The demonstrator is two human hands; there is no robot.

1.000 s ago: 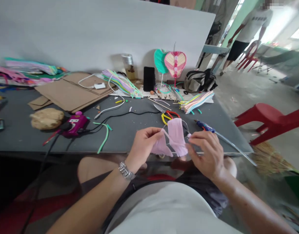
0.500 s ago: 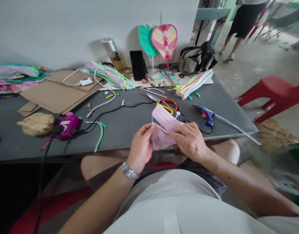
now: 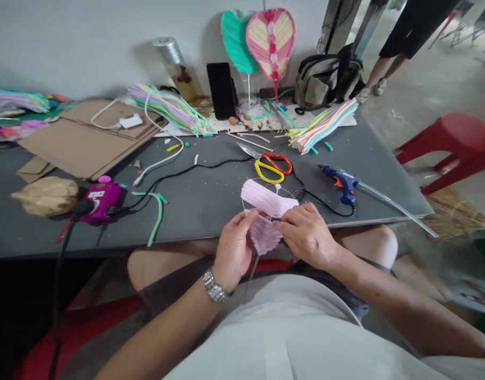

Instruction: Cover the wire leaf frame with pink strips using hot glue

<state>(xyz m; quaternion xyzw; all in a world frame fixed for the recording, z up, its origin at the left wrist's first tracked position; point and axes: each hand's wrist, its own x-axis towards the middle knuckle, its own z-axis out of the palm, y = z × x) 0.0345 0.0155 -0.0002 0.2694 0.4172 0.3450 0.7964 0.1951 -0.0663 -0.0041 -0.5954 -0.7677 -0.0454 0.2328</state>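
Observation:
Both hands hold a small pale pink fan [image 3: 265, 236] of fuzzy pipe cleaner rows on a thin wire frame, just off the table's front edge. Its lower part narrows to a point, with a thin stem below. A wide pink band crosses higher up, and bare wire shows above it with a small pale knob. My left hand [image 3: 233, 245] pinches the left edge between thumb and fingers. My right hand [image 3: 308, 236] is closed on the right edge, fingertips partly hidden. Scissors [image 3: 274, 168] with red and yellow handles lie beyond the fan.
A blue glue gun [image 3: 344, 184] with a long clear stick lies right. Pipe cleaner bundles [image 3: 323, 126], a phone [image 3: 221, 91], a jar [image 3: 174, 66], two finished fans [image 3: 270, 45] and a backpack [image 3: 325, 82] stand behind. Cardboard [image 3: 76, 140] and a purple power adapter [image 3: 104, 200] are left.
The fan has tilted in my hands, so its pointed lower end and stem now show. My hands stay closed on its edges. The camera view has shifted slightly.

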